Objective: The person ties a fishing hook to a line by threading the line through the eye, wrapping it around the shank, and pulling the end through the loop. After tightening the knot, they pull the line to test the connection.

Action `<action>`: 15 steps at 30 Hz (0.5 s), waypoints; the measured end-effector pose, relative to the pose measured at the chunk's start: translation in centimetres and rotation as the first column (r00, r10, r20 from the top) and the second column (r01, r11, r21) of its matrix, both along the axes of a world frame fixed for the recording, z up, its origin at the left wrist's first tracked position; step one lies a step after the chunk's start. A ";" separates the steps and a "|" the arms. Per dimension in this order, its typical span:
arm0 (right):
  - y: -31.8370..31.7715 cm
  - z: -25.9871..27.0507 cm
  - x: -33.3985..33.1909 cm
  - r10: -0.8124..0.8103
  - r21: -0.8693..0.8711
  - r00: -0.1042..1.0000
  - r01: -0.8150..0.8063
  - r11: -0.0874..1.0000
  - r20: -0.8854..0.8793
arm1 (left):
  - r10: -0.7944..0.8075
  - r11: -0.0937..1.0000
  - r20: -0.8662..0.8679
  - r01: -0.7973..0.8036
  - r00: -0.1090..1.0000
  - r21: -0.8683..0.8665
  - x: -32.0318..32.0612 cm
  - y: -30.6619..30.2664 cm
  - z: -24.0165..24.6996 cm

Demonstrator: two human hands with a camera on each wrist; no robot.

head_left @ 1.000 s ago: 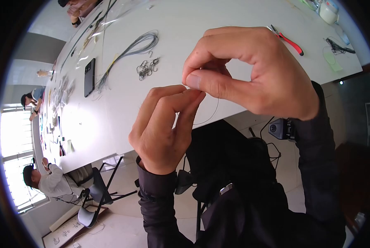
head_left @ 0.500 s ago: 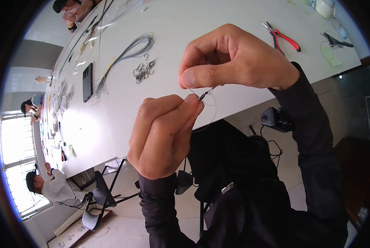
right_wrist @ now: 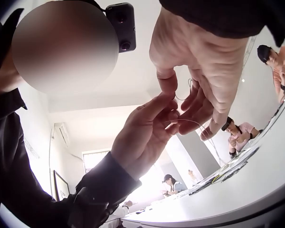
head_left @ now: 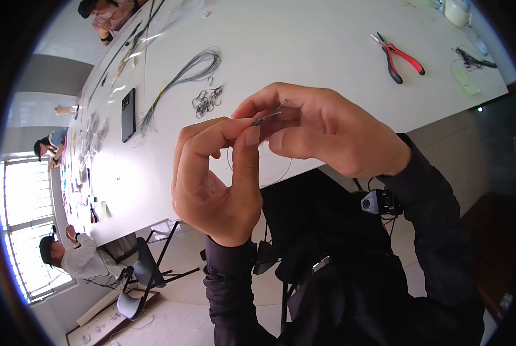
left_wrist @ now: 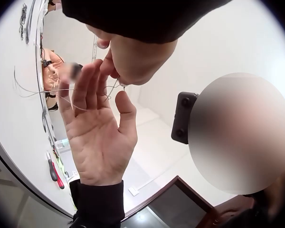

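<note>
In the head view, my left hand (head_left: 215, 173) pinches a small dark fishhook (head_left: 273, 115) between thumb and index fingertip. Its bent end sticks out toward my right hand (head_left: 336, 132). That hand curves around the hook's far side, thumb and fingers apart. In the left wrist view its palm faces the camera with the fingers extended. A thin clear fishing line (head_left: 288, 172) loops below the fingertips. The same line (left_wrist: 42, 91) runs across the right fingers in the left wrist view.
On the white table (head_left: 315, 52) lie a pile of fishhooks (head_left: 206, 101), a coiled bundle of line (head_left: 194, 66), a black phone (head_left: 129, 115), red-handled pliers (head_left: 397, 56) and a dark tangle (head_left: 474, 59). Other people (head_left: 79, 254) sit around the table.
My left hand has turned so its thumb faces up, with the hook between thumb and finger. My right thumb and index finger have parted, and that hand has moved lower.
</note>
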State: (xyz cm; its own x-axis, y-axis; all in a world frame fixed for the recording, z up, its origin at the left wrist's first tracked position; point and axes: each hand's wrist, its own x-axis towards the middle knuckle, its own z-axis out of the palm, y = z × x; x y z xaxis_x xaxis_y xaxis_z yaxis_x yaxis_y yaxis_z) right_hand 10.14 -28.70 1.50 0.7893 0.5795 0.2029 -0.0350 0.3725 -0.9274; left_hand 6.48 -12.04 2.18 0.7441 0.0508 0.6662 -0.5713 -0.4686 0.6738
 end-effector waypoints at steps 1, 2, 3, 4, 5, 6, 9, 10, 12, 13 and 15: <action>0.1 -0.1 -0.2 0.003 -0.002 1.000 -0.003 1.000 -0.013 | 0.034 0.998 -0.016 -0.035 0.999 -0.054 0.0 -0.2 0.0; 0.1 -0.1 -0.5 0.015 -0.008 0.998 -0.015 1.000 -0.062 | 0.066 0.992 -0.035 -0.070 0.997 -0.107 0.1 -0.3 0.0; 0.1 0.0 -0.8 0.026 -0.013 0.993 -0.028 1.000 -0.111 | 0.075 0.985 -0.066 -0.084 0.995 -0.150 0.1 -0.4 0.1; 0.4 0.3 -1.2 -0.005 -0.025 0.987 0.001 1.000 -0.161 | 0.083 0.976 -0.098 -0.100 0.992 -0.192 0.1 -0.5 0.1; 0.2 0.9 -1.3 -0.009 -0.087 0.989 -0.004 0.996 -0.149 | 0.089 0.965 -0.128 -0.117 0.988 -0.234 0.1 -0.5 0.2; -0.1 1.5 -1.5 -0.012 -0.149 0.990 -0.008 0.989 -0.137 | 0.078 0.960 -0.142 -0.113 0.987 -0.257 0.2 -0.5 0.2; 0.6 1.0 -2.2 -0.101 -0.220 0.995 0.101 0.970 0.010 | 0.050 0.928 -0.193 -0.117 0.980 -0.354 0.2 -0.5 0.0; 0.6 0.7 -2.3 -0.112 -0.242 0.991 0.128 0.962 0.080 | 0.037 0.907 -0.208 -0.120 0.977 -0.404 0.1 -0.6 0.2; 0.9 0.6 -2.6 -0.132 -0.268 0.985 0.159 0.950 0.114 | 0.007 0.896 -0.207 -0.098 0.978 -0.434 0.1 -0.5 0.2; 1.0 0.7 -2.8 -0.145 -0.273 0.986 0.162 0.948 0.079 | -0.008 0.889 -0.207 -0.087 0.978 -0.449 0.1 -0.4 0.2; 1.0 1.6 -2.9 -0.174 -0.322 0.985 0.166 0.932 0.005 | -0.031 0.870 -0.218 -0.081 0.976 -0.487 0.1 -0.3 0.2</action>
